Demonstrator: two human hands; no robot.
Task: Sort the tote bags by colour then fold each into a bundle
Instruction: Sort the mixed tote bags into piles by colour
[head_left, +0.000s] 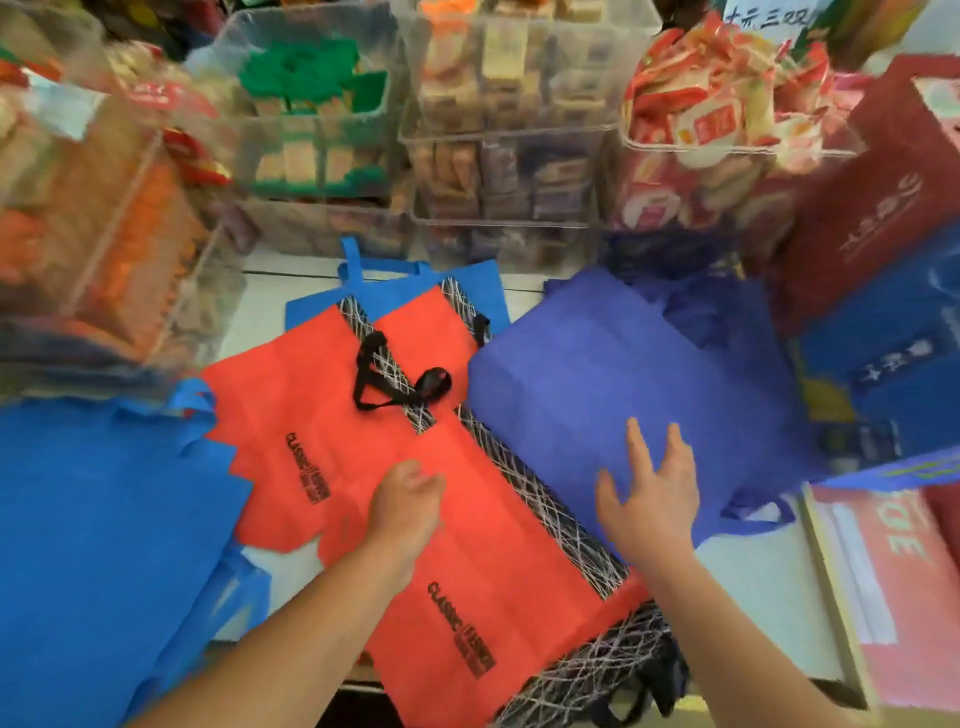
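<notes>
Near the table's (763, 597) front edge, my left hand (405, 512) rests on the red bags (483, 561), fingers curled under; I cannot tell whether they pinch cloth. Beside it, my right hand (649, 493) spreads straight fingers on the purple bag (597, 364). Light blue bags (93, 519) cover the left edge.

Bare left hand (408, 506) and bare right hand (649, 499), 2 bare forearms (291, 639).
</notes>
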